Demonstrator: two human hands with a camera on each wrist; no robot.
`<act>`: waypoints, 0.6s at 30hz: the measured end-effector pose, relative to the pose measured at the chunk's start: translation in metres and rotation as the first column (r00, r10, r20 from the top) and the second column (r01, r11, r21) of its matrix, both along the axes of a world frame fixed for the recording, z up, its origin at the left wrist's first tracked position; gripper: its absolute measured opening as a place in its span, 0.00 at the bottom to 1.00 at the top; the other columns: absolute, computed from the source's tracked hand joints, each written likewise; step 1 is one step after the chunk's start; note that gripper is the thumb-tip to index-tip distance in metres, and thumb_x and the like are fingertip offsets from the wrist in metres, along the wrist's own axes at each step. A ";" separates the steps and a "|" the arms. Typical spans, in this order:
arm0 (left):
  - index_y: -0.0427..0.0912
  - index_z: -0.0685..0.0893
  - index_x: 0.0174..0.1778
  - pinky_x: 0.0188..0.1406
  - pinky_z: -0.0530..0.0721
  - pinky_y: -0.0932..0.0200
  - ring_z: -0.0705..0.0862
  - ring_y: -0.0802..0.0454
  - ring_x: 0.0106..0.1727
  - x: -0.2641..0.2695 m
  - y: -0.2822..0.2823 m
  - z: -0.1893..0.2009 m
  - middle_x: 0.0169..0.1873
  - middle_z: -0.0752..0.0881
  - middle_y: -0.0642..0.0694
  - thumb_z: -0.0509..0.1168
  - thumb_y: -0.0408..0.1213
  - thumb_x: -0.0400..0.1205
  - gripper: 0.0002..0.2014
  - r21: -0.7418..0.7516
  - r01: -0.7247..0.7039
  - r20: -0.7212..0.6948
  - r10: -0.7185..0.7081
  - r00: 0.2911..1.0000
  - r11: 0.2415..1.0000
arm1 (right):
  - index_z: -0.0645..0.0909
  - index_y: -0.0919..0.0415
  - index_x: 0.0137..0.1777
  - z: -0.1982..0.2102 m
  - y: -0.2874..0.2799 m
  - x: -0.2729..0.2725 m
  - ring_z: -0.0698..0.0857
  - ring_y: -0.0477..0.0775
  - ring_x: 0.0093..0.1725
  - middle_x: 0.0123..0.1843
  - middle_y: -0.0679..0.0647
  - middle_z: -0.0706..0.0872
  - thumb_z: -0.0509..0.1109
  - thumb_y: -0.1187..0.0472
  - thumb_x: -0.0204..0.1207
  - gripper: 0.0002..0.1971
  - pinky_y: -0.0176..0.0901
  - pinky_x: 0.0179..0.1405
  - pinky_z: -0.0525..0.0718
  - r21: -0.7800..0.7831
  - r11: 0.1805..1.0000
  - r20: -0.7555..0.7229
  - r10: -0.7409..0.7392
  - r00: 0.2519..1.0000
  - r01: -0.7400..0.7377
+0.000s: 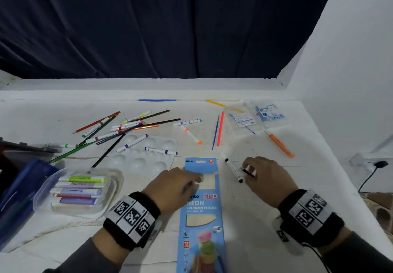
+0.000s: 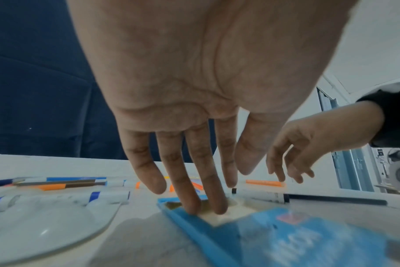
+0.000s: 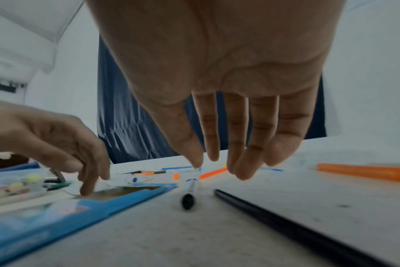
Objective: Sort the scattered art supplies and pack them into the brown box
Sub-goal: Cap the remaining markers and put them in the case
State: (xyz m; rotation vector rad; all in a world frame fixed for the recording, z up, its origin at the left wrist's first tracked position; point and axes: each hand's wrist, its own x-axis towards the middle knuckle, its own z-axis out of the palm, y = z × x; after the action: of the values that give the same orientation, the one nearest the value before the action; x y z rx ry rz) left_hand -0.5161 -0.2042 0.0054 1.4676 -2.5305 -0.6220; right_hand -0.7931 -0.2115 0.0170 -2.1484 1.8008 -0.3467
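Plastic tub (image 1: 80, 190), clear and soft-cornered, sits at my far left with pastel highlighters stacked inside; beyond it loose coloured pencils (image 1: 100, 132) and white-barrelled markers lie crossed in a heap, and a glossy white paint palette (image 1: 146, 156) with round wells carries two purple-capped markers. In the middle I see the pencil box (image 1: 202, 211), a long flat blue card packet printed "NEON COLOURED PENCILS", lying on the white table (image 1: 265, 219) with pale cut-out windows in its face. My left hand (image 1: 170, 187) rests on its upper part, fingers (image 2: 194, 180) straight and spread, two tips pressing into the upper window, gripping nothing. Just right of the packet a black-capped white marker (image 1: 233, 170) lies slantwise, a slim dark pencil (image 3: 286, 225) beside it. My right hand (image 1: 265, 177) hovers over them, fingers loosely extended and near together, holding nothing. Farther right lie an orange marker (image 1: 280, 145) and clear packets (image 1: 255, 115).
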 end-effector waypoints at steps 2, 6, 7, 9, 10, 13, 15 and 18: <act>0.58 0.81 0.68 0.49 0.79 0.59 0.81 0.59 0.47 -0.009 -0.008 0.009 0.49 0.86 0.58 0.57 0.48 0.87 0.15 -0.030 -0.014 -0.022 0.013 1.000 0.999 | 0.77 0.49 0.58 0.002 -0.004 -0.016 0.79 0.49 0.43 0.52 0.46 0.80 0.68 0.54 0.78 0.10 0.41 0.41 0.78 0.065 0.997 -0.102 -0.025 0.994 0.032; 0.56 0.83 0.65 0.51 0.81 0.54 0.81 0.55 0.47 -0.040 -0.039 0.030 0.49 0.83 0.53 0.60 0.49 0.87 0.13 -0.029 -0.038 -0.011 0.038 0.999 0.999 | 0.77 0.51 0.55 -0.003 -0.012 -0.025 0.81 0.52 0.47 0.50 0.48 0.81 0.67 0.54 0.79 0.07 0.41 0.42 0.78 0.155 0.986 -0.194 -0.032 0.980 0.063; 0.54 0.83 0.64 0.52 0.81 0.53 0.80 0.55 0.47 -0.050 -0.051 0.033 0.51 0.83 0.52 0.59 0.49 0.87 0.13 -0.029 -0.037 0.016 0.037 0.999 0.999 | 0.77 0.53 0.53 -0.005 -0.015 -0.024 0.82 0.53 0.47 0.50 0.49 0.82 0.66 0.55 0.80 0.05 0.42 0.41 0.78 0.172 0.983 -0.206 -0.029 0.978 0.066; 0.51 0.83 0.64 0.53 0.80 0.53 0.79 0.53 0.50 -0.069 -0.077 0.036 0.53 0.82 0.50 0.59 0.45 0.87 0.13 -0.033 -0.045 0.055 0.047 0.997 0.998 | 0.78 0.56 0.49 -0.008 -0.020 -0.023 0.83 0.56 0.47 0.49 0.53 0.83 0.65 0.57 0.80 0.03 0.44 0.42 0.80 0.190 0.980 -0.211 -0.020 0.977 0.061; 0.49 0.83 0.63 0.54 0.80 0.53 0.80 0.51 0.51 -0.078 -0.091 0.036 0.54 0.83 0.49 0.59 0.43 0.87 0.12 -0.033 -0.055 0.068 0.057 0.996 0.998 | 0.78 0.56 0.47 -0.009 -0.022 -0.024 0.83 0.57 0.47 0.49 0.54 0.83 0.64 0.58 0.80 0.03 0.45 0.43 0.80 0.192 0.980 -0.210 -0.017 0.978 0.058; 0.45 0.82 0.62 0.55 0.82 0.51 0.83 0.44 0.55 -0.098 -0.128 0.030 0.54 0.84 0.45 0.60 0.40 0.86 0.11 0.010 -0.095 0.118 0.094 0.989 0.995 | 0.75 0.56 0.46 -0.011 -0.026 -0.024 0.81 0.58 0.45 0.51 0.57 0.83 0.62 0.59 0.80 0.03 0.46 0.43 0.80 0.206 0.977 -0.226 -0.009 0.974 0.057; 0.44 0.80 0.63 0.56 0.81 0.52 0.82 0.42 0.58 -0.107 -0.147 0.024 0.58 0.82 0.42 0.61 0.38 0.85 0.12 0.040 -0.097 0.162 0.089 0.983 0.994 | 0.74 0.57 0.44 -0.011 -0.030 -0.023 0.82 0.59 0.45 0.50 0.58 0.83 0.62 0.59 0.80 0.03 0.45 0.42 0.79 0.216 0.974 -0.206 -0.018 0.978 0.063; 0.42 0.79 0.62 0.51 0.76 0.55 0.81 0.39 0.58 -0.118 -0.168 0.015 0.57 0.79 0.39 0.61 0.36 0.84 0.11 0.050 -0.111 0.217 0.098 0.971 0.993 | 0.74 0.55 0.42 -0.012 -0.034 -0.026 0.84 0.58 0.46 0.48 0.55 0.84 0.63 0.59 0.77 0.03 0.45 0.40 0.79 0.209 0.974 -0.122 -0.059 0.991 0.084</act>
State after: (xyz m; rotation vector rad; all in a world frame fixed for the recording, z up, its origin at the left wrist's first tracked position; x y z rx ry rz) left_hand -0.6339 -0.3725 0.0205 1.7651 -2.5880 -0.5584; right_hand -0.8191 -0.2458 0.0052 -1.9946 1.8863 -0.0419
